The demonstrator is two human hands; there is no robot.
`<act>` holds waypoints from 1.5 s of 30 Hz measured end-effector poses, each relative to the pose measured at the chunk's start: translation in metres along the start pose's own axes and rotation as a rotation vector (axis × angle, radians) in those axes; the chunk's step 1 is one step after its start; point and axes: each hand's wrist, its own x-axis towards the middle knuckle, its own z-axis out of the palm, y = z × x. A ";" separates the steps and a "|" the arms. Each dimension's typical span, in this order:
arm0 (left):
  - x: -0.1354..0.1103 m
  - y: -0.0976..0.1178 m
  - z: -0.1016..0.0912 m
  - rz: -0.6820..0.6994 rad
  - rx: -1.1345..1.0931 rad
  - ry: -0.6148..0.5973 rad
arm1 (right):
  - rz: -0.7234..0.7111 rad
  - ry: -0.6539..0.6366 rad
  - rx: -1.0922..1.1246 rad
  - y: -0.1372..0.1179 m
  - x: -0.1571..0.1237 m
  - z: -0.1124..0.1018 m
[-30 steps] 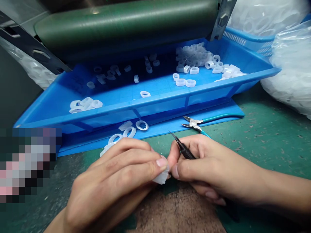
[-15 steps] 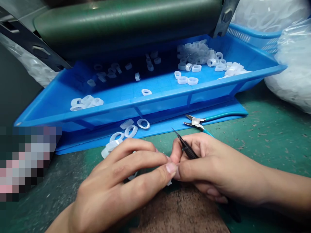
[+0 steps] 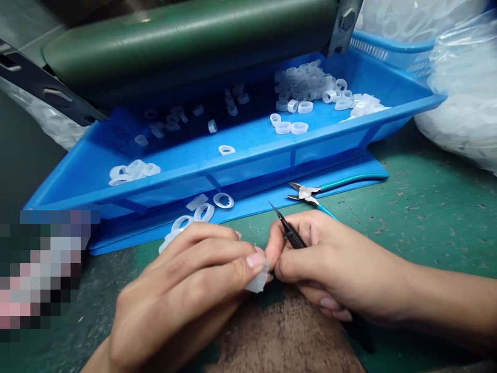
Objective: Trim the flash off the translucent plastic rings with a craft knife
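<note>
Pinched between the thumb and fingers of my left hand is a translucent white plastic ring, mostly covered by the fingers. My right hand is closed around black fine-tipped tweezers, whose points face up and away to the left. The right fingertips meet the ring's right side. Just beyond my left hand lie several loose rings, partly hidden by its fingers. Diagonal cutters with teal handles rest, jaws apart, beyond my right hand.
A blue tray holding several white rings spans the back, beneath a green roller. Under its front edge is a blue sheet. A clear bag of white parts stands at right. A worn brown patch lies below my hands.
My left hand has drawn slightly left, and more of the ring now shows below its thumb. My right thumb has parted from the left one. The whole view has shifted a little.
</note>
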 end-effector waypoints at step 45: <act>-0.003 0.009 -0.005 -0.160 -0.082 0.091 | -0.062 0.028 -0.216 -0.008 -0.010 -0.008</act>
